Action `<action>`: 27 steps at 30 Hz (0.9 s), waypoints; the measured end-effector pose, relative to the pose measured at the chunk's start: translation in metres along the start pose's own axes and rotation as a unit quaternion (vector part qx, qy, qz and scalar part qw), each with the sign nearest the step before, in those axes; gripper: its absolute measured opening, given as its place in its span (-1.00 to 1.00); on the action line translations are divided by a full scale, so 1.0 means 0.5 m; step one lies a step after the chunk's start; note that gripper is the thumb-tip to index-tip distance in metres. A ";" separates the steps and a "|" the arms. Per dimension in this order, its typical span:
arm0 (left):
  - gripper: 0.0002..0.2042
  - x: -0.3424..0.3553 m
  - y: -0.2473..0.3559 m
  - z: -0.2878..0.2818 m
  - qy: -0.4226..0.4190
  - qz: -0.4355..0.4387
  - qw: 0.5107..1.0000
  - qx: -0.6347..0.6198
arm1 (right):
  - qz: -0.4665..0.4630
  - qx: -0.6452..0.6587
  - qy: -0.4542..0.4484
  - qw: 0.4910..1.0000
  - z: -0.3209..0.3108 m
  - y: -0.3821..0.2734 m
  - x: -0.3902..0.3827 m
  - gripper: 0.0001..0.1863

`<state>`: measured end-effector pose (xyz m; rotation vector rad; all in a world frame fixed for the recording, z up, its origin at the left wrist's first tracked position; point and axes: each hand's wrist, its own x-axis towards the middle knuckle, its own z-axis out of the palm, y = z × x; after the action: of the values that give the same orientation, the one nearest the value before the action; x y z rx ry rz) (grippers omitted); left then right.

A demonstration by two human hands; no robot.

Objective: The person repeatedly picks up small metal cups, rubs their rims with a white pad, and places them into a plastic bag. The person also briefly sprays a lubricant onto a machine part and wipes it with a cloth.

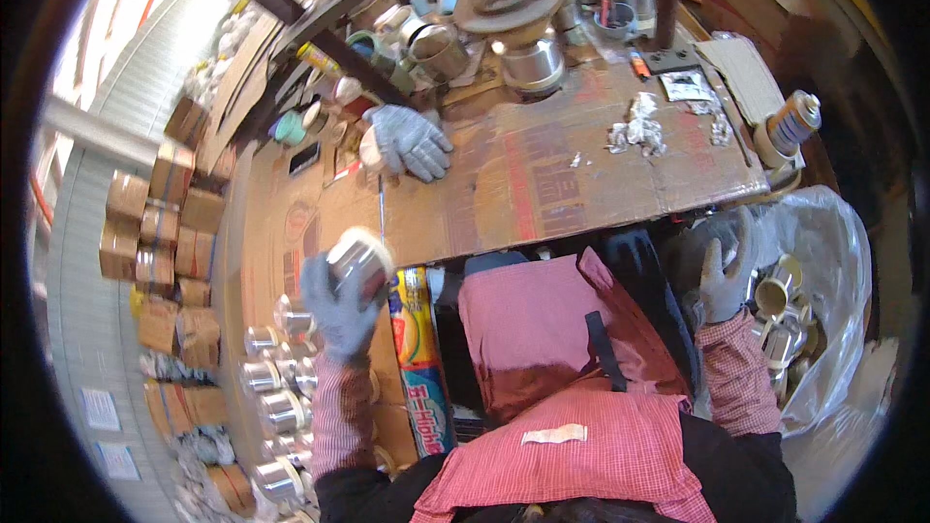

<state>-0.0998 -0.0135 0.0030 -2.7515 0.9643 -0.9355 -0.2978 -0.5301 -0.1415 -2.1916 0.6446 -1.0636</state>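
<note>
My left hand (341, 300), in a grey glove, grips a shiny metal cup (360, 261) with a cream rim, held up at the left front of the cardboard-covered bench (513, 165). Below it, rows of similar metal cups (286, 409) stand to the left. My right hand (725, 276), also gloved, has its fingers apart and looks empty, beside a clear plastic bag (838, 261) holding several loose metal cups (780, 295). A spare grey glove (407, 140) lies on the bench. A pink-red apron (542, 329) covers my lap between my arms.
A rusty spindle fixture (506, 15) over a metal cup sits at the back among pots and cans. A spray can (794, 124) stands at the right edge, near crumpled wipes (639, 131). A phone (304, 159) lies at left. Cardboard boxes (165, 223) are stacked on the left floor.
</note>
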 end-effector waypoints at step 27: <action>0.26 0.178 0.326 0.269 0.027 -0.225 0.784 -0.579 | 0.055 0.326 -0.096 0.939 0.378 -0.260 0.238 -0.17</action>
<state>-0.0560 -0.2123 -0.1027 -4.1554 1.1725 -0.4773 -0.0570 -0.4585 -0.0813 -1.6272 0.2641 -0.8348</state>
